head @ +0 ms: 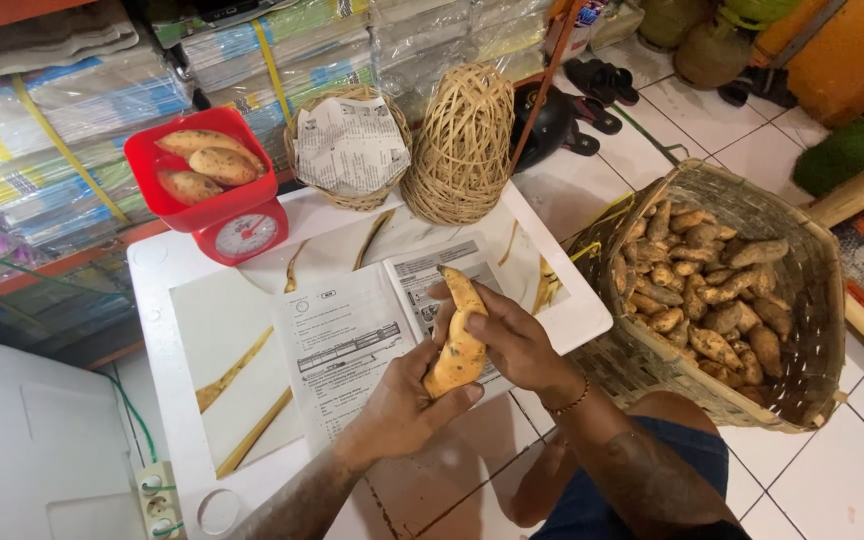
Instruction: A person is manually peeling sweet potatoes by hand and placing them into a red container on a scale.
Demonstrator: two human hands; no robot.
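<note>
Sweet potato, yellow-orange, being held upright at centre frame over sheets of printed paper on the white desk. Left hand cupping the lower end, thumb pressing across the front, fingers closed on the tuber. Right hand wrapping the upper right side, fingers likewise closed on it. Judging by this grip, supporting the base firmly while turning with the upper hand, and keeping the tuber above the paper so that any dirt is landing there. Woven basket of more tubers standing on the floor at right; red kitchen scale carrying three tubers at upper left; two wicker baskets sitting behind.
</note>
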